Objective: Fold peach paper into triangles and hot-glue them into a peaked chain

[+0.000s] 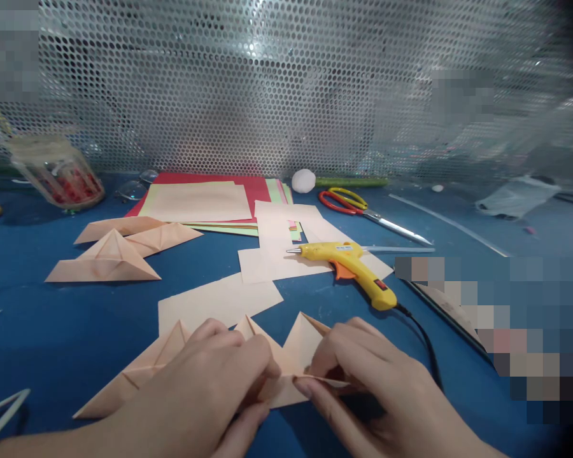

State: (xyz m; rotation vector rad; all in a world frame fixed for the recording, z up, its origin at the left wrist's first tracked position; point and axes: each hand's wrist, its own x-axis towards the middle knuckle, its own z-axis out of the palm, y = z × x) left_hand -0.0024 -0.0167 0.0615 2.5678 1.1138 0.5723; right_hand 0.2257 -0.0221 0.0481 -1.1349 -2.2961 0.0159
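Note:
A peach sheet of folded paper (293, 359) with pointed peaks lies near the table's front, between my two hands. My left hand (224, 375) is closed on its left part, the fingertips bent down at the crease. With thumb and fingers, my right hand (363, 375) pinches the lower right flap, which is lifted a little. Another folded peach piece (138, 375) sticks out from under my left hand; whether it joins the held paper is hidden. Just beyond the hands is a flat peach sheet (214, 302). Two finished-looking folded shapes (112, 257) stand at the left.
A yellow glue gun (344, 257) rests on cut paper (277, 238), its black cord (427, 337) running past my right hand. Behind are red-and-yellow-handled scissors (377, 216), a coloured paper stack (195, 200), a glass jar (60, 175) and a perforated metal panel (267, 95).

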